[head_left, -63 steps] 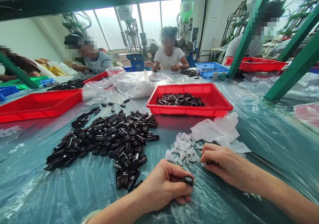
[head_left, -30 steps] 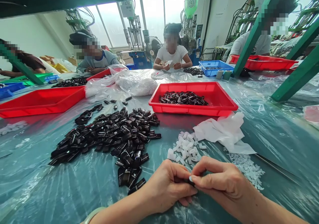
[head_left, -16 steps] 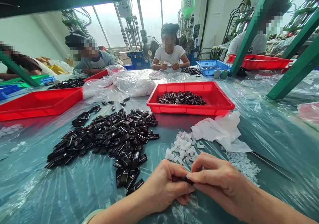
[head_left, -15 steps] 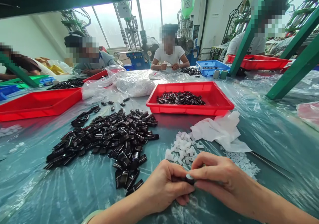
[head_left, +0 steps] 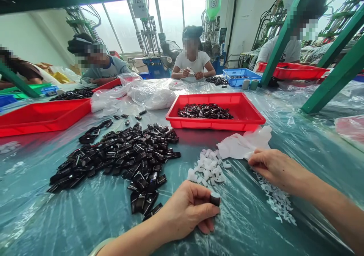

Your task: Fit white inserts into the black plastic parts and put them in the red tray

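A: Anything in the left hand [head_left: 187, 212]?

B: Yes, a small black piece [head_left: 215, 200], stubby and smooth-sided, with a flat, pale top. Pinched between thumb and curled forefinger over the tabletop [head_left: 85, 225], just in front of some white chips [head_left: 209, 167]. Remaining fingers bent inward below.

A: And the right hand [head_left: 273, 168]?

B: Half curled, thumb and forefinger drawn nearly together at the edge of a crumpled white sheet [head_left: 240, 144], thin and limp-looking. Cannot tell whether gripping the sheet, something tiny, or nothing. Close beneath, a spill of thin, pale flakes [head_left: 280, 204].

A: Other textures and shapes?

B: On the tabletop, clear plastic film, creased and full of glare over blue-green. To the left, a broad heap of black pieces [head_left: 119, 149], glossy, flattish and oblong. White chips blocky and dull, loosely mounded. Farther back, a shallow red tray [head_left: 216, 124] with sloping walls, partly filled with more dark, shiny pieces. Beside another red tray [head_left: 42, 125], a puffy, wrinkled plastic bag [head_left: 150, 96].

A: Hard to see?

B: Lower end of the held piece, behind the thumb. Some flakes, under the right hand. Pale wristband [head_left: 102, 244], cut off at the bottom edge; second tray, at the left edge. In the hands of a person opposite [head_left: 192, 60], something white, too small to name.
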Motion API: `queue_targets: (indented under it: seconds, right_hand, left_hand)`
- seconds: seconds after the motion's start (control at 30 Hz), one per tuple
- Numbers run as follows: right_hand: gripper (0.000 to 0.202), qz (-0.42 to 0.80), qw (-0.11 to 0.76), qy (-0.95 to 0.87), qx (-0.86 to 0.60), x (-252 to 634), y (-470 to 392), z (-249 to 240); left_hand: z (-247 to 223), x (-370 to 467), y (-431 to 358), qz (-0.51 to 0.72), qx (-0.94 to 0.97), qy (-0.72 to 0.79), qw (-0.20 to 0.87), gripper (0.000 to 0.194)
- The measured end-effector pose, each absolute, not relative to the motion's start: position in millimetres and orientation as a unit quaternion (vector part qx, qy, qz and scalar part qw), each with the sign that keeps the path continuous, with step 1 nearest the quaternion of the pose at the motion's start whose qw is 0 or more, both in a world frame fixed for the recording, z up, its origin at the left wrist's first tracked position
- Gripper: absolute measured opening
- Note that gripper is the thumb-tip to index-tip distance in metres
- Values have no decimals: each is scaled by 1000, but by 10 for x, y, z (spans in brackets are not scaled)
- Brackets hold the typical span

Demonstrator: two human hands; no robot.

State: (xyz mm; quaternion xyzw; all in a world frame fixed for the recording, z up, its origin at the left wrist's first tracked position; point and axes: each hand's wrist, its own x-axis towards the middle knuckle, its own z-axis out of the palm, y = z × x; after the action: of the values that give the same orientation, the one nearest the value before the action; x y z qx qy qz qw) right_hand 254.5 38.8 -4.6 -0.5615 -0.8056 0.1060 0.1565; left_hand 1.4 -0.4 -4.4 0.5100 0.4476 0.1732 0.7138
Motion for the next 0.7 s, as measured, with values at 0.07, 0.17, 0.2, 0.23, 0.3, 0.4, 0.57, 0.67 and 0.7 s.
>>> queue_targets:
  seconds: [0.07, 0.17, 0.2, 0.23, 0.3, 0.4, 0.57, 0.67, 0.7]
  right_hand:
    - [20, 98, 115, -803, -576, 2515, 390, -44]
    - [20, 85, 73, -800, -589, 2479, 391, -49]
    - [20, 81, 65, -800, -591, 2471, 389, -51]
    - [20, 77, 59, -800, -592, 2465, 385, -52]
    - [19, 73, 52, -800, -593, 2462, 377, -48]
    - [16, 77, 52, -806, -585, 2486, 375, -26]
    - [22, 87, 43, -806, -583, 2546, 403, -4]
    - [24, 87, 33, -805, -586, 2530, 412, -4]
    - [24, 88, 31, -804, -587, 2516, 413, -4]
  left_hand:
    - [-53, 14, -3, 174, 509, 445, 716, 22]
    - [-64, 14, 3, 176, 508, 443, 718, 20]
    - [-67, 13, 4, 175, 508, 442, 719, 20]
    - [-70, 12, 6, 175, 508, 440, 719, 20]
    - [-75, 8, 8, 175, 507, 438, 721, 20]
    - [-82, -1, 9, 178, 506, 438, 721, 19]
    - [-102, -12, 1, 179, 506, 430, 726, 20]
    - [-106, -10, 1, 179, 507, 428, 726, 20]
    - [-103, -9, 3, 179, 508, 429, 725, 20]
